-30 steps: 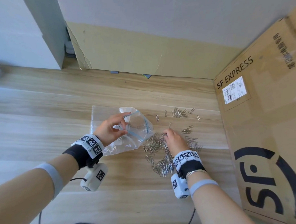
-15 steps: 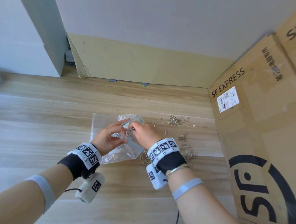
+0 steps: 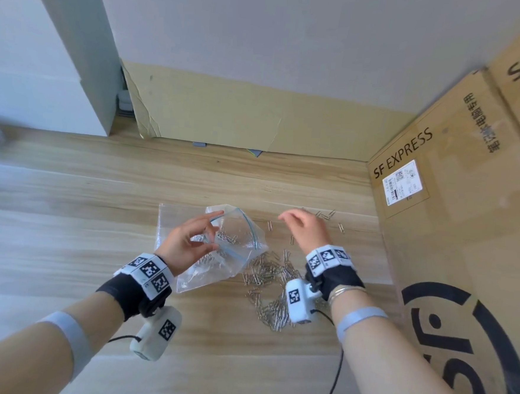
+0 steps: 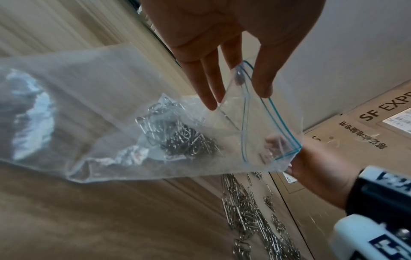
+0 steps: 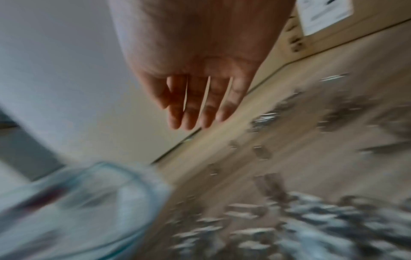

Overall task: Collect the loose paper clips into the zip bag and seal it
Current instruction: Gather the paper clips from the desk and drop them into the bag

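At the centre of the head view the left hand [image 3: 187,243] pinches the mouth of the clear zip bag [image 3: 233,256] at its blue seal strip [image 4: 278,121], holding it agape; a clump of paper clips [image 4: 184,140] already sits inside. The film looks thin, limp and slippery, so the stiffer seal strip is probably the best place to hold. The right hand [image 3: 307,228], right of the bag and apart from it, is relaxed with fingers [image 5: 193,109] loosely extended and empty. Loose paper clips [image 3: 272,293] lie on the wooden tabletop [image 3: 64,244] below it, light, small and likely to slide or tangle, easiest taken by pinching a small bunch.
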Available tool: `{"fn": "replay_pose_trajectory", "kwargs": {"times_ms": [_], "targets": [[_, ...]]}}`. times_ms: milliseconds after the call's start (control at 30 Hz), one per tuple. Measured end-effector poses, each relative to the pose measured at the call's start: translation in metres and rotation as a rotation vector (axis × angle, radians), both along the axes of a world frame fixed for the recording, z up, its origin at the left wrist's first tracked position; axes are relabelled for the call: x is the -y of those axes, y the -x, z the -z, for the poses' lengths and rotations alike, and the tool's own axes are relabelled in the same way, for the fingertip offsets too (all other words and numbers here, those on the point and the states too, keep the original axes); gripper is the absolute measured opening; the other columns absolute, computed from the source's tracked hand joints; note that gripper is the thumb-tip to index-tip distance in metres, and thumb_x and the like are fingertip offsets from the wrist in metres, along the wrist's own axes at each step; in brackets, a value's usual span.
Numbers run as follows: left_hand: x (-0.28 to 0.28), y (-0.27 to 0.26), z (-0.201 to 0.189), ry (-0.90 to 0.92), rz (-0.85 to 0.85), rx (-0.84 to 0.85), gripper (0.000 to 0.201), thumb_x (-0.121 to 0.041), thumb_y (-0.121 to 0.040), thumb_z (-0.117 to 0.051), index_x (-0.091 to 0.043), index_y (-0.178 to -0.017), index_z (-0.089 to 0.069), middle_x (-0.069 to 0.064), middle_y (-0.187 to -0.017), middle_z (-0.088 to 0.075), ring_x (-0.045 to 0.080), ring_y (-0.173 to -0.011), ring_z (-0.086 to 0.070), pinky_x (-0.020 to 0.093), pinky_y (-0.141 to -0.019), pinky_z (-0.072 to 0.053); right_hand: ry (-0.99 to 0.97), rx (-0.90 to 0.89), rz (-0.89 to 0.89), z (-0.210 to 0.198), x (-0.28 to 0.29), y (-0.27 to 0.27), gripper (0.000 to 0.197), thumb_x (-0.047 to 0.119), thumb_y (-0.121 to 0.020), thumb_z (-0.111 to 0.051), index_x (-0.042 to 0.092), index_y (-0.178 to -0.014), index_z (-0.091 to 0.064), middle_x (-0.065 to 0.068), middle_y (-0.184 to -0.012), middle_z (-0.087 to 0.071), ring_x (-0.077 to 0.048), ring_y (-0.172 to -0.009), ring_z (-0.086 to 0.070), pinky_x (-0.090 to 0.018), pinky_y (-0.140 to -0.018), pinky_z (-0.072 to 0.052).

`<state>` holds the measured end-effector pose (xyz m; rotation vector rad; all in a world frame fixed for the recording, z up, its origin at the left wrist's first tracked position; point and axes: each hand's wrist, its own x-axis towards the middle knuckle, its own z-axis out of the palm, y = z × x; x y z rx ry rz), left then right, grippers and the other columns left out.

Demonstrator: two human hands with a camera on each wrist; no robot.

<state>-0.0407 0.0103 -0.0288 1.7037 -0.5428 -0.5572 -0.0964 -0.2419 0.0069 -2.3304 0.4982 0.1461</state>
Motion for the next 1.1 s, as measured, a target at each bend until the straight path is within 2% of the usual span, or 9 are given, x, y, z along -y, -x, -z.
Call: {"fn": "replay_pose_trajectory", "kwargs": {"times_ms": [133,233,367,567,700,833,933,1033,1100], "targets": [[-0.001,0.0,0.008,0.024,-0.011,-0.046,0.029,0.003,-0.077,-0.063,-0.019,-0.063,-0.05,-0.037,-0.12,-0.051,0.001,-0.111,-0.056,0.021,-0.077,-0.053,0.176,0.001,0.167,0.038,0.061,0.007,0.031,0.023,-0.095,-0.039,0.019,-0.122,-0.053,-0.001,-0.134,-0.05,-0.018,-0.123,-0.044,-0.03,-0.102,-0.03],[-0.001,0.0,0.009,0.008,0.017,-0.032,0.028,0.002,-0.077,-0.063,-0.019,-0.064,-0.051,-0.036,-0.124,-0.049,0.003,-0.112,-0.056,0.026,-0.079,-0.054,0.321,-0.184,0.173,0.065,0.092,0.009,0.042,0.032,-0.097,-0.027,0.024,-0.138,-0.029,0.002,-0.151,-0.023,-0.02,-0.14,-0.018,-0.039,-0.114,-0.013],[0.001,-0.002,0.009,-0.013,0.02,-0.042,0.028,0.0,-0.078,-0.063,-0.02,-0.063,-0.051,-0.035,-0.124,-0.049,0.004,-0.111,-0.057,0.031,-0.082,-0.055,0.331,-0.3,0.08,0.084,0.106,0.006,0.048,0.039,-0.098,-0.015,0.025,-0.143,-0.009,0.002,-0.155,-0.003,-0.023,-0.142,0.001,-0.043,-0.115,-0.001],[0.005,-0.004,0.012,-0.034,0.038,-0.035,0.029,-0.001,-0.078,-0.062,-0.023,-0.063,-0.05,-0.036,-0.124,-0.048,0.003,-0.109,-0.058,0.035,-0.086,-0.054,0.235,-0.237,-0.139,0.075,0.077,0.012,0.047,0.033,-0.098,-0.019,0.025,-0.143,-0.005,0.006,-0.153,0.002,-0.018,-0.141,0.006,-0.036,-0.114,0.004],[0.008,-0.002,0.014,-0.046,0.041,-0.031,0.033,0.0,-0.079,-0.063,-0.025,-0.061,-0.05,-0.039,-0.122,-0.048,0.001,-0.108,-0.058,0.035,-0.087,-0.053,0.291,-0.265,-0.266,0.075,0.048,0.027,0.051,0.032,-0.098,-0.022,0.022,-0.143,0.002,0.002,-0.153,0.009,-0.019,-0.141,0.009,-0.031,-0.111,0.007],[0.009,0.001,0.014,-0.046,0.049,-0.006,0.038,0.0,-0.078,-0.063,-0.031,-0.06,-0.049,-0.039,-0.123,-0.048,0.005,-0.109,-0.058,0.035,-0.087,-0.053,0.328,-0.292,-0.329,0.072,0.019,0.05,0.054,0.036,-0.098,-0.023,0.025,-0.142,0.006,0.008,-0.146,0.018,-0.014,-0.139,0.013,-0.03,-0.111,0.009],[0.008,0.004,0.011,-0.042,0.055,0.003,0.04,0.0,-0.078,-0.063,-0.033,-0.059,-0.049,-0.04,-0.121,-0.048,0.006,-0.11,-0.058,0.035,-0.086,-0.052,0.332,-0.267,-0.239,0.066,0.014,0.067,0.053,0.038,-0.097,-0.022,0.028,-0.142,0.004,0.012,-0.143,0.019,-0.012,-0.139,0.013,-0.033,-0.112,0.009],[0.006,0.007,0.01,-0.039,0.05,0.019,0.041,-0.001,-0.078,-0.063,-0.034,-0.059,-0.049,-0.041,-0.121,-0.047,0.005,-0.109,-0.058,0.034,-0.086,-0.052,0.363,-0.319,0.065,0.063,0.025,0.088,0.053,0.039,-0.097,-0.02,0.026,-0.143,0.004,0.013,-0.142,0.02,-0.012,-0.14,0.013,-0.038,-0.112,0.011],[0.004,0.009,0.01,-0.042,0.041,0.036,0.04,-0.001,-0.078,-0.064,-0.033,-0.059,-0.049,-0.041,-0.121,-0.047,0.004,-0.108,-0.059,0.032,-0.085,-0.052,0.362,-0.406,0.22,0.066,0.031,0.103,0.057,0.042,-0.096,-0.019,0.021,-0.143,0.005,0.005,-0.149,0.018,-0.016,-0.141,0.012,-0.042,-0.114,0.008]]}}
